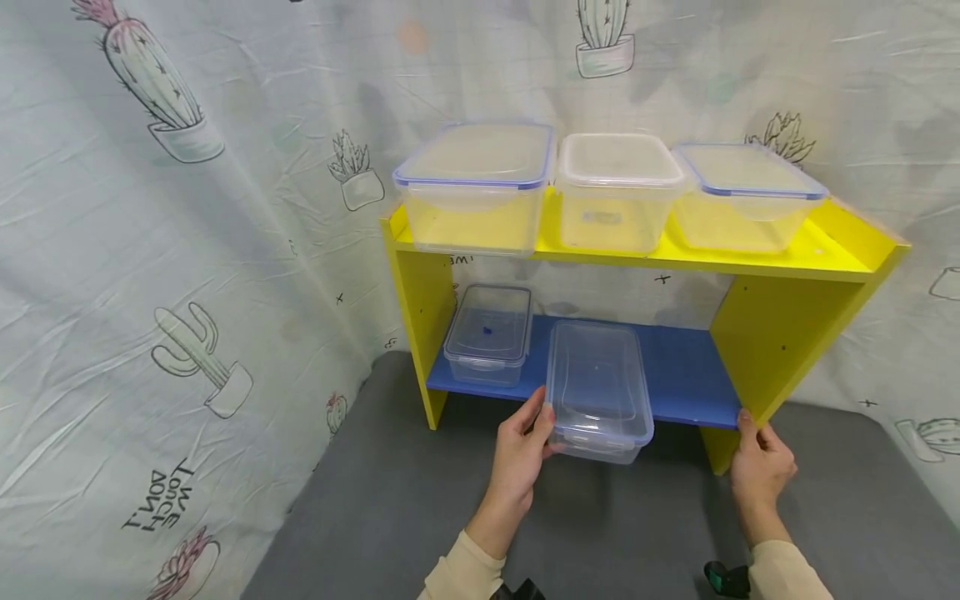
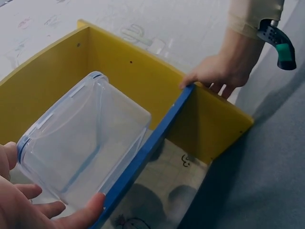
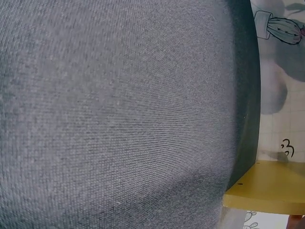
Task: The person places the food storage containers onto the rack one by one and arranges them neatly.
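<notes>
My left hand (image 1: pixel 519 454) grips the left front edge of a clear plastic food container (image 1: pixel 598 375) with a lid, thumb at the lid's edge. The container lies on the blue lower shelf (image 1: pixel 678 367), its front end jutting past the shelf's edge. In the left wrist view, the left hand (image 2: pixel 28 210) has its fingers spread along the container (image 2: pixel 109 133). My right hand (image 1: pixel 761 471) holds the shelf unit's right front corner, where the blue board meets the yellow side panel (image 1: pixel 787 333). Only a sliver of that hand shows in the right wrist view.
A second lidded container (image 1: pixel 489 333) sits at the lower shelf's left. Along the yellow top board (image 1: pixel 551 225) stand a large blue-rimmed container (image 1: pixel 472 212), a white-lidded one (image 1: pixel 615 212) and another blue-rimmed one (image 1: pixel 738 221). Grey cloth (image 1: pixel 360 508) covers the table; a cactus-print curtain hangs behind.
</notes>
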A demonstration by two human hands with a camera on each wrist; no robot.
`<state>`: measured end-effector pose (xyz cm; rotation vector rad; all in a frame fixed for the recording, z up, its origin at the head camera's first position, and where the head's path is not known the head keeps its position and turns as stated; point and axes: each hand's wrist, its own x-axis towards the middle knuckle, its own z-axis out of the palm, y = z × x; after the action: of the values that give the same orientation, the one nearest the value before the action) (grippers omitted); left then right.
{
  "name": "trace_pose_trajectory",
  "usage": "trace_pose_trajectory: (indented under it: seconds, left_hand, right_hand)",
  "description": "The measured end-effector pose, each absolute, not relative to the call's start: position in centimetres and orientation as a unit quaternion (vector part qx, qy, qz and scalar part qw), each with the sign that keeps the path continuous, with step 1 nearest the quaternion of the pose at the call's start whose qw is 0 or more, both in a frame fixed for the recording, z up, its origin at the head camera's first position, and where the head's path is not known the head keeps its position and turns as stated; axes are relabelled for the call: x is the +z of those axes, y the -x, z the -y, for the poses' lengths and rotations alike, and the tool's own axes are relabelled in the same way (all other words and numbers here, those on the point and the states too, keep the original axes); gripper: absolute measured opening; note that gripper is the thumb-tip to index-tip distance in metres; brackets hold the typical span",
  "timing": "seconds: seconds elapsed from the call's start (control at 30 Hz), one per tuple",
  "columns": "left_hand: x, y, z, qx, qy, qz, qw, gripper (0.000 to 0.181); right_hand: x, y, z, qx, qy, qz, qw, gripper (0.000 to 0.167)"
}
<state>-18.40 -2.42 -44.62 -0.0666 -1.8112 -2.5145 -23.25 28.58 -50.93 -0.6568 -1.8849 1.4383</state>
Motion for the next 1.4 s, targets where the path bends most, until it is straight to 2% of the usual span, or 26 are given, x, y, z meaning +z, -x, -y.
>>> trace_pose_trajectory:
  seconds: [0.3, 0.63, 0.83, 0.9, 0.97, 1.13, 1.2, 1.3, 1.4]
  left_hand:
    - [-44.3, 19.1, 1.6, -0.811, 0.009, 0.584, 0.025, 0.055]
    - [-44.5, 20.1, 0.9, -0.807, -0.015, 0.591, 0.02, 0.052]
    - [-44.6, 19.7, 1.2, -0.767, -0.01, 0.641, 0.027, 0.052]
    - [-44.6, 19.2, 1.2, -0.732, 0.005, 0.679, 0.057, 0.051]
    - [-44.6, 18.5, 1.2, -0.677, 0.03, 0.726, 0.118, 0.05]
    - [-45.0, 17.0, 1.0, -0.454, 0.126, 0.811, 0.345, 0.043]
    - [-45.2, 16.8, 0.9, -0.377, 0.174, 0.81, 0.414, 0.042]
    - [-45.4, 16.5, 0.7, -0.298, 0.24, 0.8, 0.463, 0.039]
    - [-45.7, 16.4, 0.6, -0.259, 0.269, 0.806, 0.46, 0.034]
  right_hand:
    - [-51.1, 23.2, -28.6, 0.547, 0.25, 0.721, 0.344, 0.02]
    - [-51.2, 23.3, -28.6, 0.55, 0.251, 0.724, 0.332, 0.031]
    - [-51.1, 23.1, -28.7, 0.555, 0.254, 0.713, 0.343, 0.024]
    - [-51.0, 23.1, -28.7, 0.557, 0.254, 0.71, 0.348, 0.019]
    - [-50.9, 23.1, -28.7, 0.554, 0.254, 0.711, 0.35, 0.017]
    - [-50.9, 23.1, -28.7, 0.55, 0.249, 0.716, 0.352, 0.025]
    - [-50.9, 23.2, -28.7, 0.547, 0.246, 0.717, 0.355, 0.03]
    - [-51.0, 23.3, -28.5, 0.545, 0.246, 0.717, 0.36, 0.032]
    - [-51.1, 23.4, -28.5, 0.545, 0.25, 0.716, 0.357, 0.033]
